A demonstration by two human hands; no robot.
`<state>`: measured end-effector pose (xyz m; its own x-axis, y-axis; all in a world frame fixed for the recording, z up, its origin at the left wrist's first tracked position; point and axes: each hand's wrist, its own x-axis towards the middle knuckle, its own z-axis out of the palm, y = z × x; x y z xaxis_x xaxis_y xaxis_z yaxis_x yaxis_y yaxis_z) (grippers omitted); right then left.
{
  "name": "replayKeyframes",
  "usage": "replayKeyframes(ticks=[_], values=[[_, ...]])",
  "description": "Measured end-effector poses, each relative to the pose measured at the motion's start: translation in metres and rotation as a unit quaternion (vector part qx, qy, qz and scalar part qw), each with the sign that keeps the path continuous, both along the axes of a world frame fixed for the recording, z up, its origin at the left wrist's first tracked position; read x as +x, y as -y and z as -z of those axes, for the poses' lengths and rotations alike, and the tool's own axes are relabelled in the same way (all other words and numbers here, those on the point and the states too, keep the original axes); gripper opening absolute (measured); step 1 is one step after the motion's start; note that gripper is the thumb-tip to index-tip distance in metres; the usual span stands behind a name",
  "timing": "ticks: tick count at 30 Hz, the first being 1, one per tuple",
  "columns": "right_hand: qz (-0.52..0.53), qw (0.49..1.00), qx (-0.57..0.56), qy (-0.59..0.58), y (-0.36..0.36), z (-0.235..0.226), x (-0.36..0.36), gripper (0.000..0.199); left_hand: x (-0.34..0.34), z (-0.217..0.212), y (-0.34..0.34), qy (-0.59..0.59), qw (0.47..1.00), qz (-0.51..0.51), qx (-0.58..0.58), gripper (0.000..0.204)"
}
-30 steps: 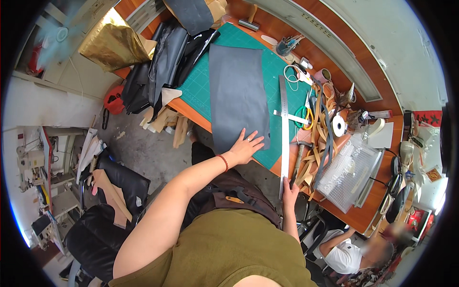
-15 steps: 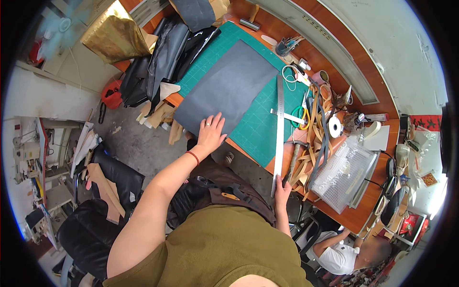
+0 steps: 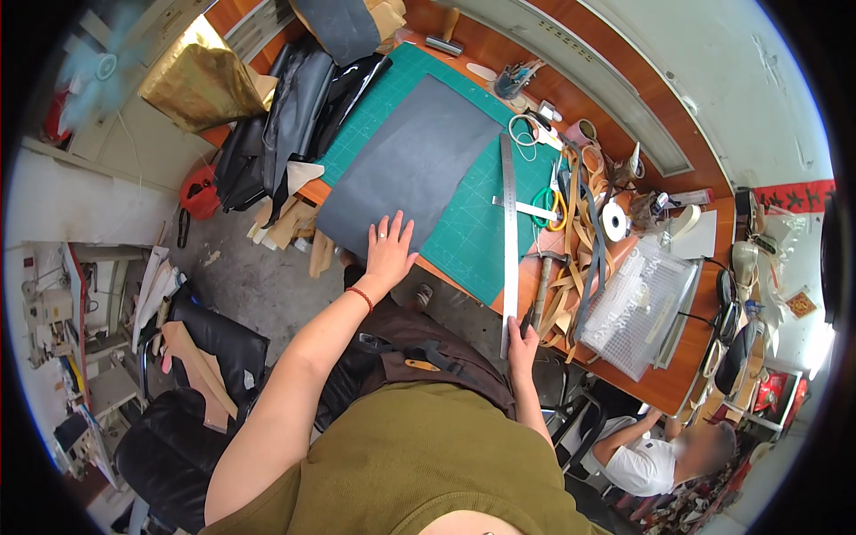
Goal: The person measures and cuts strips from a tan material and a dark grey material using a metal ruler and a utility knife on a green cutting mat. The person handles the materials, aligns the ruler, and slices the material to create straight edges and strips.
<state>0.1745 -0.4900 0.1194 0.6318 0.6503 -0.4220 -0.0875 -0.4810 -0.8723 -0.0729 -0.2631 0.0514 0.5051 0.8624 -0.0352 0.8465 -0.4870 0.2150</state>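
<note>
A dark grey sheet (image 3: 412,160), perhaps leather, lies on the green cutting mat (image 3: 473,259). My left hand (image 3: 390,254) rests flat on its near edge, fingers spread, a ring on one finger. To the right, a long steel ruler (image 3: 509,214) slants from the sheet's right corner past the table's front edge. Its near end is in my right hand (image 3: 522,346), whose fingers are closed around it. A small dark tool pokes up by that thumb; its kind is hidden. Scissors with green and yellow handles (image 3: 550,207) and a hammer (image 3: 539,290) lie right of the ruler.
Tan straps (image 3: 575,259), a white spool (image 3: 613,221) and a clear gridded plastic case (image 3: 635,308) crowd the table's right side. Black rolled material (image 3: 312,107) and a gold sheet (image 3: 205,85) sit at the left. A person in white (image 3: 637,464) sits lower right.
The whole view has shifted slightly, moving the table a little to the left in the picture. Both hands keep their places on the sheet and the ruler.
</note>
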Motion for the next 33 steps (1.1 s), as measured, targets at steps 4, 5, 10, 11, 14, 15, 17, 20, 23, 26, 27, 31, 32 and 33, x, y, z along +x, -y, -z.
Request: replayKeyframes(ticks=[4,5,10,11,14,15,17,20,23,26,27,31,32,33], values=[[-0.003,1.0,0.001,-0.013,-0.001,0.001,0.0,0.025,-0.006,-0.006,-0.007,-0.061,0.994,0.044,0.08,0.053],[0.003,1.0,0.005,-0.015,-0.001,0.004,0.0,0.025,-0.007,-0.013,-0.016,-0.02,0.999,0.025,0.03,0.043],[0.018,0.999,0.038,-0.013,-0.001,0.007,-0.003,0.026,-0.013,-0.101,-0.073,0.207,0.97,-0.052,0.112,0.013],[0.02,0.999,0.033,-0.014,0.0,0.008,-0.003,0.026,-0.016,-0.125,-0.09,0.22,0.964,-0.04,0.145,0.014],[0.018,0.999,0.042,-0.011,0.002,0.017,-0.004,0.023,-0.008,-0.208,-0.128,0.233,0.937,0.048,0.254,0.017],[0.013,0.999,0.051,-0.011,0.001,0.019,-0.006,0.022,-0.002,-0.233,-0.137,0.24,0.93,0.083,0.267,0.015],[0.006,0.999,0.037,0.007,-0.005,0.02,-0.01,0.025,0.017,-0.283,-0.136,0.252,0.93,0.145,0.226,0.013],[0.022,0.999,0.027,0.003,-0.01,0.013,-0.013,0.029,0.042,-0.328,-0.121,0.317,0.897,0.249,0.182,0.012],[0.043,0.999,0.029,0.002,-0.008,0.013,-0.012,0.029,0.051,-0.368,-0.111,0.431,0.833,0.304,0.165,0.013],[0.067,0.997,0.023,0.007,-0.005,0.012,-0.014,0.029,0.042,-0.367,-0.132,0.534,0.789,0.288,0.097,0.012],[0.067,0.997,0.027,0.005,-0.007,0.014,-0.015,0.029,0.034,-0.366,-0.141,0.542,0.789,0.275,0.091,0.013],[0.078,0.996,0.033,0.004,-0.004,0.025,-0.02,0.025,0.022,-0.325,-0.186,0.423,0.854,0.272,0.129,0.017],[0.081,0.996,0.036,0.005,-0.006,0.027,-0.021,0.023,0.016,-0.298,-0.203,0.36,0.876,0.275,0.166,0.032],[0.079,0.996,0.04,0.009,-0.009,0.023,-0.023,0.023,0.009,-0.277,-0.215,0.273,0.89,0.293,0.217,0.039]])
